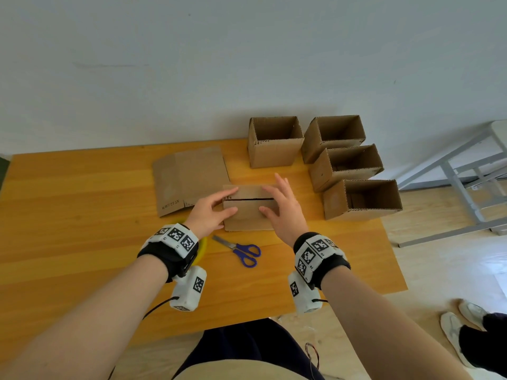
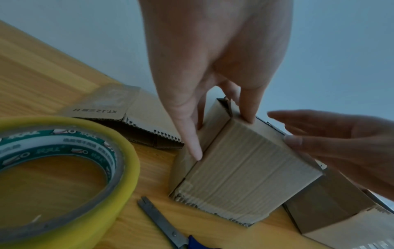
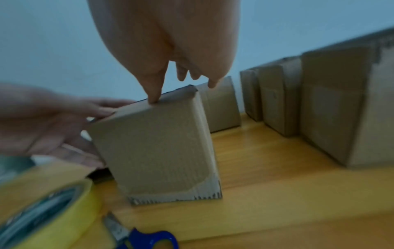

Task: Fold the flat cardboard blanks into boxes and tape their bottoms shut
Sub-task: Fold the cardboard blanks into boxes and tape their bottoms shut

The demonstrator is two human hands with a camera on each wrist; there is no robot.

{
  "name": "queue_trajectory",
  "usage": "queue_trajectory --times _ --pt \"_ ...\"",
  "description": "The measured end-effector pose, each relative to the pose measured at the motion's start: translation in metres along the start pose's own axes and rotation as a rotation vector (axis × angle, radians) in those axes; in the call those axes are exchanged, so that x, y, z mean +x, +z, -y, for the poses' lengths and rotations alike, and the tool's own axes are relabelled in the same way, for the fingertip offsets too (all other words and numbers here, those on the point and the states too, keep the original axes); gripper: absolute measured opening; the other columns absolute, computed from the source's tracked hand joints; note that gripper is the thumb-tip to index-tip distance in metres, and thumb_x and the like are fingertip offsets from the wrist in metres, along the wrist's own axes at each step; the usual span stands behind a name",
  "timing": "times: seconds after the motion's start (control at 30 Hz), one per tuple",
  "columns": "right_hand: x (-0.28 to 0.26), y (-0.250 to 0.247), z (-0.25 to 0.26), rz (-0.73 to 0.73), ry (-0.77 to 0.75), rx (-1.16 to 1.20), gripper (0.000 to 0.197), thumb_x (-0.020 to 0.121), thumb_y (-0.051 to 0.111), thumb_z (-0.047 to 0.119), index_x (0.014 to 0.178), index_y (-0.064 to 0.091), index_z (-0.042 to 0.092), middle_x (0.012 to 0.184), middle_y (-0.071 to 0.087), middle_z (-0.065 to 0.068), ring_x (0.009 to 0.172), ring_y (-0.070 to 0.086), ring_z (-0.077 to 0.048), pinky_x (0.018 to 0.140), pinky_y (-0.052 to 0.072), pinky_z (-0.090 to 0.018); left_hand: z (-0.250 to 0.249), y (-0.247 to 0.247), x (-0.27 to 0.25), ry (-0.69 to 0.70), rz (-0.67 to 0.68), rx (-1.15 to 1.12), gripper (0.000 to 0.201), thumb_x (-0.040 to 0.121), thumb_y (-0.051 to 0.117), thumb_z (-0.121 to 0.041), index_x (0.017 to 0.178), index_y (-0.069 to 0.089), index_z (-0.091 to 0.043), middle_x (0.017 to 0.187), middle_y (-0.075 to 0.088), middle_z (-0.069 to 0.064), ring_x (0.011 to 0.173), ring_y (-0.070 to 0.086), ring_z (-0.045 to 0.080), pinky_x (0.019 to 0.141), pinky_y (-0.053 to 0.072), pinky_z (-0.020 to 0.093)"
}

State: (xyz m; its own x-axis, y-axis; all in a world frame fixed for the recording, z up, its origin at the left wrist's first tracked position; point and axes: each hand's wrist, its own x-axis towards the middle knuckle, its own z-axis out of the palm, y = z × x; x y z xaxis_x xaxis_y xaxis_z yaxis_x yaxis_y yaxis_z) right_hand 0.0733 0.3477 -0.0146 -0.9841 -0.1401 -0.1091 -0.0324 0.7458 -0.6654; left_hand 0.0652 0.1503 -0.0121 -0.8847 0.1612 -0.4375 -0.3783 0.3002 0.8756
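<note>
A small cardboard box (image 1: 248,218) (image 2: 245,168) (image 3: 157,148) stands upside down on the wooden table (image 1: 68,215), its two bottom flaps folded shut with a dark seam between them. My left hand (image 1: 219,204) (image 2: 213,67) rests on the box's left end, fingers straight across the flaps. My right hand (image 1: 277,204) (image 3: 166,42) presses the right end, thumb on the near flap's edge and fingers spread above the far flap. No tape shows on the seam. A yellow tape roll (image 2: 127,168) (image 3: 53,202) lies under my left wrist.
Flat blanks (image 1: 189,174) (image 2: 140,114) lie behind the left hand. Several open finished boxes (image 1: 359,198) stand at the back right. Blue-handled scissors (image 1: 245,252) (image 2: 162,224) lie near the front. Beyond the table's right edge are a metal frame (image 1: 461,174) and someone's shoes (image 1: 452,333).
</note>
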Motion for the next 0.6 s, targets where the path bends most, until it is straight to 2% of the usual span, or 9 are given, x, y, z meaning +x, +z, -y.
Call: queue_trajectory --times 0.07,0.13,0.2,0.27,0.33,0.37,0.43,0.53,0.6 --pt "-0.001 0.003 0.005 0.023 -0.194 -0.195 0.046 0.097 0.047 0.014 0.142 0.041 0.024 0.159 0.013 0.003 0.147 0.002 -0.016 0.118 0.003 -0.036 0.002 0.0 0.001 0.014 0.0 0.006 0.047 0.088 0.063 -0.019 0.124 0.051 -0.047 0.144 0.042 -0.003 0.122 0.049 0.022 0.086 0.055 0.039" --pt "-0.002 0.006 0.01 0.104 -0.303 -0.305 0.047 0.099 0.043 0.019 0.146 0.034 0.02 0.158 0.014 0.002 0.147 0.003 -0.016 0.118 -0.003 -0.033 0.005 0.001 0.002 0.016 0.005 -0.002 0.047 0.088 0.063 -0.021 0.124 0.05 -0.049 0.145 0.042 -0.003 0.122 0.05 0.022 0.087 0.055 0.039" --pt "-0.004 0.012 0.01 0.192 -0.331 -0.387 0.056 0.099 0.045 0.025 0.15 0.024 0.016 0.159 0.012 0.001 0.147 0.003 -0.016 0.118 -0.004 -0.031 0.008 0.0 0.004 0.019 0.012 0.002 0.048 0.089 0.061 -0.023 0.127 0.047 -0.049 0.145 0.043 -0.003 0.12 0.051 0.021 0.088 0.054 0.039" --pt "-0.006 0.015 0.008 0.208 -0.355 -0.431 0.061 0.098 0.047 0.021 0.151 0.018 0.013 0.159 0.012 -0.001 0.147 0.004 -0.017 0.12 0.0 -0.033 0.014 -0.002 0.004 0.064 0.015 0.065 0.052 0.09 0.06 -0.026 0.135 0.041 -0.045 0.146 0.041 -0.004 0.124 0.048 0.018 0.094 0.051 0.04" --pt "-0.005 0.016 0.006 0.2 -0.366 -0.44 0.059 0.099 0.044 0.016 0.151 0.017 0.012 0.159 0.012 -0.002 0.147 0.006 -0.019 0.119 -0.001 -0.032 0.022 -0.005 0.002 0.116 0.001 0.116 0.066 0.086 0.065 -0.031 0.143 0.031 -0.039 0.145 0.04 -0.005 0.129 0.042 0.013 0.102 0.045 0.038" --pt "-0.005 0.016 0.006 0.204 -0.366 -0.448 0.057 0.1 0.042 0.015 0.151 0.016 0.012 0.159 0.012 -0.002 0.147 0.005 -0.019 0.118 -0.003 -0.03 0.025 -0.007 -0.001 0.118 -0.016 0.125 0.075 0.082 0.069 -0.032 0.145 0.028 -0.035 0.141 0.042 -0.006 0.127 0.044 0.011 0.1 0.046 0.034" --pt "-0.005 0.017 0.006 0.212 -0.367 -0.457 0.055 0.101 0.039 0.015 0.151 0.015 0.012 0.159 0.01 -0.003 0.147 0.005 -0.019 0.116 -0.004 -0.027 0.036 -0.013 -0.006 0.081 -0.063 0.199 0.087 0.072 0.078 -0.035 0.145 0.03 -0.029 0.127 0.053 -0.004 0.112 0.053 0.011 0.09 0.05 0.03" --pt "-0.006 0.018 0.007 0.204 -0.359 -0.433 0.054 0.102 0.038 0.015 0.15 0.016 0.012 0.159 0.011 -0.003 0.147 0.006 -0.018 0.116 -0.004 -0.024 0.056 -0.026 -0.015 0.008 -0.068 0.452 0.082 0.066 0.081 -0.039 0.137 0.042 -0.026 0.1 0.058 -0.002 0.092 0.057 0.015 0.085 0.051 0.035" --pt "-0.007 0.019 0.007 0.194 -0.346 -0.411 0.053 0.101 0.039 0.014 0.15 0.018 0.012 0.159 0.013 -0.003 0.147 0.008 -0.018 0.116 -0.002 -0.024 0.066 -0.034 -0.023 -0.015 -0.039 0.599 0.073 0.066 0.082 -0.038 0.129 0.049 -0.023 0.094 0.057 -0.003 0.088 0.056 0.014 0.082 0.051 0.034"
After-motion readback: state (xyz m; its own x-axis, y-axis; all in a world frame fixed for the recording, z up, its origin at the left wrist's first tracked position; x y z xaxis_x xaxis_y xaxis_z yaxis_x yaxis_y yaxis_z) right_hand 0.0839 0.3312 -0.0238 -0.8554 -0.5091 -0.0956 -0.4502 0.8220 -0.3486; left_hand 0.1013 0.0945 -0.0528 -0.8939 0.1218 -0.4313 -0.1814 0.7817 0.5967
